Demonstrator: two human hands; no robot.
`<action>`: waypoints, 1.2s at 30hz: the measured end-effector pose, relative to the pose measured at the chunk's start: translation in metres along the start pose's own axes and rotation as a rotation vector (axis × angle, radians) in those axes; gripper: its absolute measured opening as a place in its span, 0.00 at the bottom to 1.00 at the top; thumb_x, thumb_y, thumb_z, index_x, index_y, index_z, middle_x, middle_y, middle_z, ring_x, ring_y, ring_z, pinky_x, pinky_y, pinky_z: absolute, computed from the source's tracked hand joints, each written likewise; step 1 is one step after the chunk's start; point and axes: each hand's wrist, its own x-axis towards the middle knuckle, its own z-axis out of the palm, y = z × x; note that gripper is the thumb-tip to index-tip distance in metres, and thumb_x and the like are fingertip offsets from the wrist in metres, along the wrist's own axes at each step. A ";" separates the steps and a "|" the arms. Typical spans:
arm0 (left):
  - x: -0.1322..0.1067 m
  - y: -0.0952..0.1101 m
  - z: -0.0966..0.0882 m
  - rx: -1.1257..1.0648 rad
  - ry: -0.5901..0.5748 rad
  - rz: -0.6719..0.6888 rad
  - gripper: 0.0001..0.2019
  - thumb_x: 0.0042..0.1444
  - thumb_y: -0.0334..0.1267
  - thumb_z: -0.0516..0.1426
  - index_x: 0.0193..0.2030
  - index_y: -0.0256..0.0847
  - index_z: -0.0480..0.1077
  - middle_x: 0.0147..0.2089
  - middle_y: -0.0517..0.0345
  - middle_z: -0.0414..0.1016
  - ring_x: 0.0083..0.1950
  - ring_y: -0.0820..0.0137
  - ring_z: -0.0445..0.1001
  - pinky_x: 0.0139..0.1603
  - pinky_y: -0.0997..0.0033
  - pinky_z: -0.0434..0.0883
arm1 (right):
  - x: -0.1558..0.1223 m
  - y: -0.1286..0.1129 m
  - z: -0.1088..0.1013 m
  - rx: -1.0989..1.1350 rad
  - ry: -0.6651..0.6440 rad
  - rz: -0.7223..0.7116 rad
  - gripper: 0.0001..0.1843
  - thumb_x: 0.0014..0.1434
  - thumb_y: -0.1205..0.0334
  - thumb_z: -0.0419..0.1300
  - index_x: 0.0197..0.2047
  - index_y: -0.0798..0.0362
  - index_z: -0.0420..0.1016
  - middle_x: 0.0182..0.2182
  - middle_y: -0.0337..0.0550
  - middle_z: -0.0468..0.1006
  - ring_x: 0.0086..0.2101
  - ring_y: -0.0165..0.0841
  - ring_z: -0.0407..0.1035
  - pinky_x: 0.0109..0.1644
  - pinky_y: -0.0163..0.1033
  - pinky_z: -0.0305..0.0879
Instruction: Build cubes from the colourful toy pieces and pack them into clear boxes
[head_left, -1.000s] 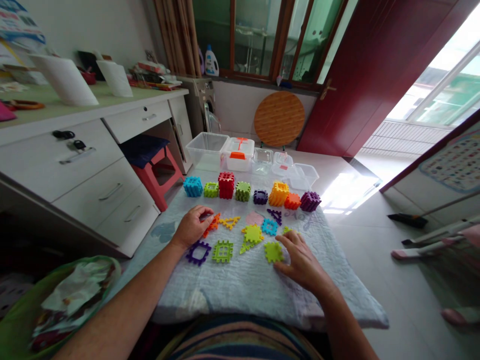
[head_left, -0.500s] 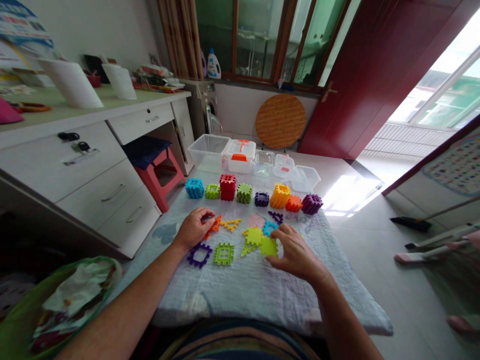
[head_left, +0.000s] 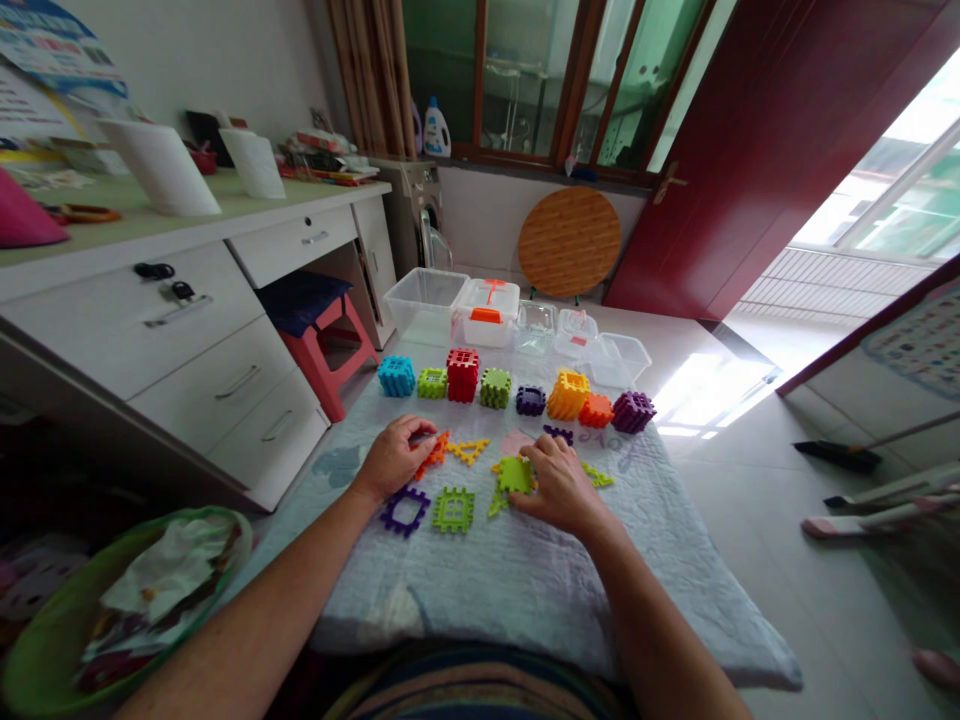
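A pale quilted mat lies in front of me with flat plastic puzzle tiles on it. My left hand rests on an orange triangle tile, fingers curled over it. Beside it lies a yellow triangle tile. My right hand is pressed on a lime green square tile, fingers bent on its edge. A purple square frame tile and a green square tile lie nearer me. A green triangle tile lies right of my right hand.
A row of built plastic cubes runs across the mat's far edge, from a blue cube to a purple cube. Clear plastic boxes stand behind. A white desk with drawers and red stool are left. A green basket sits near left.
My right hand has slid the lime green square tile leftward and away from me, onto the cluster of tiles in the middle. My left hand has stayed on the orange triangle.
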 end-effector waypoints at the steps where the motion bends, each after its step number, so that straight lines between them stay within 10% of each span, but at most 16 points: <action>1: 0.000 0.000 0.000 0.000 0.001 0.001 0.08 0.52 0.40 0.56 0.36 0.41 0.72 0.38 0.55 0.75 0.41 0.65 0.74 0.46 0.65 0.72 | 0.000 0.000 0.000 0.004 -0.001 0.001 0.21 0.47 0.54 0.68 0.44 0.52 0.74 0.40 0.47 0.70 0.40 0.40 0.61 0.45 0.42 0.58; 12: -0.001 -0.001 0.000 0.026 0.002 0.024 0.08 0.54 0.39 0.55 0.38 0.40 0.71 0.39 0.55 0.74 0.42 0.65 0.74 0.47 0.65 0.71 | 0.004 0.004 0.006 0.028 -0.027 0.007 0.22 0.48 0.52 0.67 0.44 0.52 0.74 0.41 0.45 0.69 0.42 0.39 0.60 0.47 0.41 0.56; 18: -0.006 0.026 -0.012 0.200 0.127 0.258 0.11 0.55 0.40 0.56 0.45 0.41 0.70 0.47 0.51 0.73 0.52 0.60 0.70 0.57 0.56 0.65 | 0.003 0.003 0.005 0.049 0.045 -0.015 0.22 0.46 0.54 0.68 0.44 0.52 0.73 0.40 0.45 0.68 0.42 0.39 0.60 0.48 0.42 0.56; 26: -0.007 0.086 0.009 0.302 -0.384 0.464 0.34 0.43 0.46 0.66 0.58 0.42 0.65 0.60 0.49 0.67 0.62 0.54 0.60 0.63 0.54 0.59 | 0.000 0.000 0.009 0.052 0.075 -0.058 0.24 0.44 0.52 0.69 0.44 0.51 0.73 0.41 0.45 0.70 0.43 0.41 0.60 0.50 0.45 0.57; 36: 0.014 0.107 0.030 0.475 -0.524 0.487 0.32 0.42 0.54 0.64 0.54 0.42 0.69 0.51 0.49 0.71 0.55 0.54 0.64 0.56 0.56 0.62 | -0.009 0.037 0.002 0.360 0.450 0.069 0.14 0.54 0.65 0.59 0.45 0.55 0.72 0.38 0.46 0.72 0.40 0.37 0.66 0.48 0.43 0.64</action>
